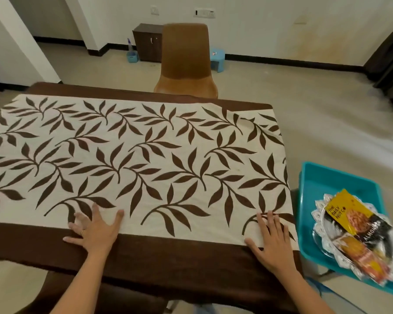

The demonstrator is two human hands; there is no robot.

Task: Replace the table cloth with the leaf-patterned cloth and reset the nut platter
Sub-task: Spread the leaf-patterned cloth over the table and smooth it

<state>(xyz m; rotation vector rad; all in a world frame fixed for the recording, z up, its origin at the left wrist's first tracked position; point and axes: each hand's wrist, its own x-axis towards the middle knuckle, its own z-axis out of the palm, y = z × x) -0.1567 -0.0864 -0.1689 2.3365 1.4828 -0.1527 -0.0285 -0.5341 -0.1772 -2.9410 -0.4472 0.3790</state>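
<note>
The cream cloth with brown leaves [145,155] lies spread flat over the table, its dark brown border [168,252] hanging at the near edge. My left hand [94,230] rests palm down with fingers spread on the cloth's near edge, left of centre. My right hand [270,241] lies flat, fingers apart, on the cloth's near right corner. To the right of the table the clear glass nut platter [327,243] with a patterned rim sits in a teal tray [320,177], and nut packets [354,225] lie across it.
A brown chair [184,60] stands at the table's far side. Behind it are a small dark cabinet [148,41], a blue bucket [132,56] and a blue stool [218,58]. A dark curtain [390,60] hangs at the right wall.
</note>
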